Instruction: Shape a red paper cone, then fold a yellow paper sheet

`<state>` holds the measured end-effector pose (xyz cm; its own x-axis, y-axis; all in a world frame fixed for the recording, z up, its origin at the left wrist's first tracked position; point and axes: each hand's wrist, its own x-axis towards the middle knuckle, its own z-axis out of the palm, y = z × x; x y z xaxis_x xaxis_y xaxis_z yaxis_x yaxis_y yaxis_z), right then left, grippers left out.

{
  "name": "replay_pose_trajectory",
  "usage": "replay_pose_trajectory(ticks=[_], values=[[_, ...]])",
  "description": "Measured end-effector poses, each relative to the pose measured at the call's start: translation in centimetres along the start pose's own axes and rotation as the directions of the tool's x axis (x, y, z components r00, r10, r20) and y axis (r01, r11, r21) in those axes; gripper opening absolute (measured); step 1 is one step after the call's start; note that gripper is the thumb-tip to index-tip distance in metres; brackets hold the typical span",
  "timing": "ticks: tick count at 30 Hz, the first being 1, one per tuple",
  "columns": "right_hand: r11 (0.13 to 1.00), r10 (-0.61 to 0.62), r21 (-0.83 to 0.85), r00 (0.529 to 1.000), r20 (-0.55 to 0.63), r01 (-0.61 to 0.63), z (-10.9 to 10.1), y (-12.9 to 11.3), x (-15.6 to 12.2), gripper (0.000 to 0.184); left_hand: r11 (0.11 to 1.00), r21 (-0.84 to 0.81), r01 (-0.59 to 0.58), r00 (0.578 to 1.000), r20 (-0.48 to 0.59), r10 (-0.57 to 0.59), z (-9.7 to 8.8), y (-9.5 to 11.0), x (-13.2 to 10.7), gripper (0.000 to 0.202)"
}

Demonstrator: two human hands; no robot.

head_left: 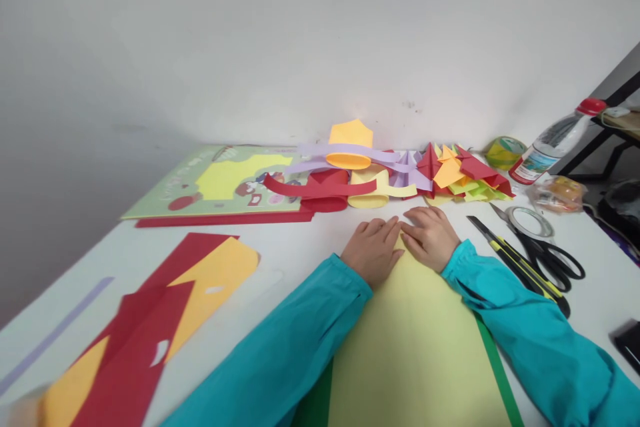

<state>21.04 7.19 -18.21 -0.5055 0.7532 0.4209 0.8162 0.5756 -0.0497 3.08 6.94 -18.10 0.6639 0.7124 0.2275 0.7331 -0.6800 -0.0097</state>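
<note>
A large pale yellow sheet of paper (420,340) lies lengthwise in front of me, with a green surface (490,360) showing along both sides. My left hand (373,253) grips its far end, fingers bent and pressed together. From the other side my right hand (427,237) closes on that same end, and the fingertips of both hands meet there. The fingers hide the sheet's far edge, so I cannot tell whether it is folded. Teal sleeves cover both forearms.
Left lie red paper (145,327), orange paper (215,287) and a purple strip (60,330). Paper shapes (350,153), folded papers (450,173) and a green printed pad (180,180) line the wall. Right are a cutter (525,270), scissors (543,257), tape (530,221) and a bottle (547,147).
</note>
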Motion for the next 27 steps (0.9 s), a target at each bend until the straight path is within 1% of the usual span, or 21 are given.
replay_pose_trajectory(ticks=[3,6,11,17,23,25,27], values=[[1.000,0.012,-0.017,1.000,-0.023,-0.012,-0.1,-0.1,0.1,0.029,1.000,0.023,-0.019,1.000,-0.004,0.019,0.0,0.0,0.0,0.043],[0.999,0.000,-0.054,1.000,-0.018,-0.001,-0.3,-0.2,0.2,0.030,0.998,0.057,-0.029,0.999,-0.020,0.030,0.0,0.0,0.0,0.040],[0.994,-0.010,-0.105,1.000,0.000,0.010,-1.0,0.0,-0.5,0.029,0.995,0.092,-0.037,0.999,-0.012,0.039,-0.1,0.2,0.0,0.043],[0.992,-0.019,-0.121,1.000,0.015,0.021,-1.6,0.2,-1.9,0.026,0.997,0.073,-0.040,0.999,-0.022,0.042,-0.3,0.3,-0.1,0.043],[0.992,0.009,-0.126,0.995,0.100,0.003,-1.4,0.0,-1.7,0.036,0.996,0.066,-0.057,0.997,-0.051,0.060,-0.2,0.0,-0.1,0.045],[0.992,0.013,-0.125,0.994,0.105,0.001,-1.4,0.0,-1.5,0.035,0.996,0.070,-0.062,0.996,-0.064,0.067,-0.1,0.0,-0.2,0.043],[0.993,0.012,-0.122,0.996,0.084,-0.002,-1.5,0.1,-1.6,0.033,0.995,0.075,-0.059,0.995,-0.074,0.064,0.0,0.0,-0.2,0.041]])
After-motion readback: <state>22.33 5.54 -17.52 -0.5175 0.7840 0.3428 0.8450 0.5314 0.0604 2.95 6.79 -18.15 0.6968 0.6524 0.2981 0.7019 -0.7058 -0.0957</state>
